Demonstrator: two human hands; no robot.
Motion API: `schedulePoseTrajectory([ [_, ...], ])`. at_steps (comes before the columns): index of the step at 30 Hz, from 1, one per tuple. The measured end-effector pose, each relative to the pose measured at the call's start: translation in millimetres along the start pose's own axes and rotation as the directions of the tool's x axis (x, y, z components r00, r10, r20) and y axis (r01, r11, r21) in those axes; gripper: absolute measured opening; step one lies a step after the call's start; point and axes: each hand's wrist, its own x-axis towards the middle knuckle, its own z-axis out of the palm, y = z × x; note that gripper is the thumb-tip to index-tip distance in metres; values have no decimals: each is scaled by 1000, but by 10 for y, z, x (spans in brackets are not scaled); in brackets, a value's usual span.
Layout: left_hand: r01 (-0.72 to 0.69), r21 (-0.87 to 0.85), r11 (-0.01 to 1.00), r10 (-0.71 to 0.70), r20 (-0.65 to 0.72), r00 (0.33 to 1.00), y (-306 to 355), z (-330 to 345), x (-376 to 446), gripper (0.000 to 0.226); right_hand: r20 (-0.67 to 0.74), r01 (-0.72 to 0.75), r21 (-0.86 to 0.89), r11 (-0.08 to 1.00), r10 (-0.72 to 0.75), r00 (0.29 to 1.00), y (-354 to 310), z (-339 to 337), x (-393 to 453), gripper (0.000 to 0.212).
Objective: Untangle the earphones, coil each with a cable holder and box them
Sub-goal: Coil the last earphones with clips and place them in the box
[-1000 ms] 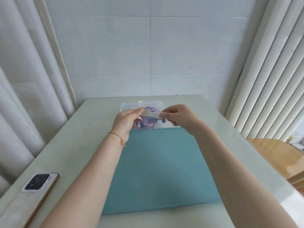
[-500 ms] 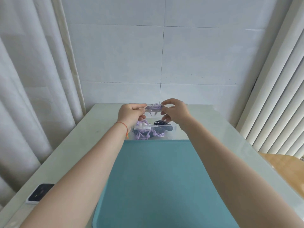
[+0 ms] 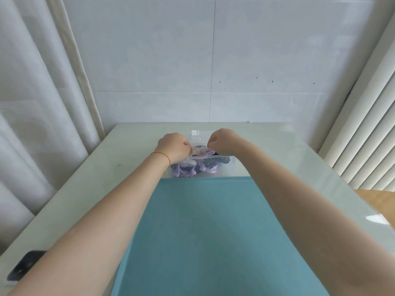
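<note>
Lowered since half a second ago: both hands, left hand [image 3: 174,146] and right hand [image 3: 223,143], pinching a purple coiled earphone [image 3: 201,151] into the clear box [image 3: 232,167] at the worktop's far end; boxing seemingly nearly finished

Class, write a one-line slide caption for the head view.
Both hands, left and right, lower a coiled purple earphone into the clear box beyond the blue mat.

Pale green glossy tabletop [image 3: 85,189] pushed against a white tiled wall [image 3: 213,60], daylight glinting near its right edge. Teal rectangular mat [image 3: 203,231] spread down the middle. White pleated curtains [image 3: 32,92] at left, cream vertical blinds [image 3: 367,135] at right. Tan wooden surface [image 3: 376,198] beyond the right edge.
</note>
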Motion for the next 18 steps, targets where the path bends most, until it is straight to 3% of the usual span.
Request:
schedulePoseTrajectory([
  [2, 16, -98, 995, -31, -154, 988, -95, 7, 41, 42, -67, -34, 33, 999, 36, 997, 21, -45, 2, 28],
  [4, 82, -241, 967, -158, -315, 936, -199, -19, 64, 50, -209, -59, 102, 993, 79, 975, 64, -118, 22, 28],
  [5, 141, -326, 935, -249, -319, 915, -241, -27, 64, 51, -268, -80, 139, 987, 115, 957, 101, -142, 40, 27],
  [7, 273, -506, 818, -407, -175, 897, -288, -34, 65, 49, -270, -163, 240, 957, 227, 936, 169, -154, 67, 24],
  [9, 344, -760, 552, -460, 67, 886, -308, -7, 73, 49, -89, -293, 416, 861, 359, 929, 252, -89, 118, 26],
  [11, 367, -882, 296, -429, 220, 876, -319, 36, 76, 48, 108, -372, 617, 694, 394, 913, 361, 24, 182, 44],
  [13, 360, -897, 257, -395, 242, 886, -338, 104, 113, 53, 173, -377, 735, 563, 382, 908, 435, 125, 227, 51],
  [18, 359, -878, 318, -409, 214, 887, -400, 213, 211, 45, 210, -372, 832, 413, 386, 898, 520, 228, 261, 39],
])
